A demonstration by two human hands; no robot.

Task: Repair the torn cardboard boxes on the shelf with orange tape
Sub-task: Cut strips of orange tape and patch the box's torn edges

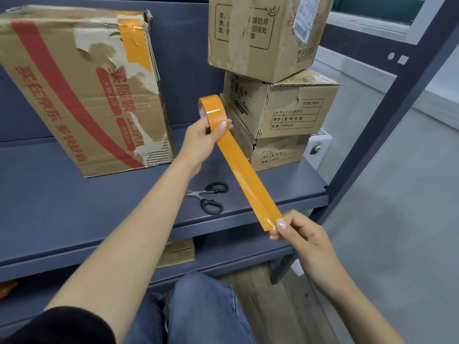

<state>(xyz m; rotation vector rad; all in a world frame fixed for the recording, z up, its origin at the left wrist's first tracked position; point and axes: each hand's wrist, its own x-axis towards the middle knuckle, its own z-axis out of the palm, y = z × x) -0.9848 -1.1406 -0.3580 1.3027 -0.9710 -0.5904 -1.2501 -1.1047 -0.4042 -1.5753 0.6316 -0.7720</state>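
Note:
My left hand (202, 137) grips the orange tape roll (213, 108) above the grey shelf (74, 207). A long orange strip (244, 175) runs from the roll down to my right hand (301, 232), which pinches its free end in front of the shelf edge. A large torn cardboard box (74, 95) with red print leans at the left; an orange tape patch (134, 43) sits on its upper right corner. Three torn boxes are stacked at the right: top (260, 33), middle (285, 105), bottom (278, 152).
Black-handled scissors (210, 196) lie on the shelf under the stretched strip. A small cardboard box (177, 253) sits on the lower shelf. The shelf's grey upright post (387, 112) stands at the right. My knees in jeans (203, 309) are below.

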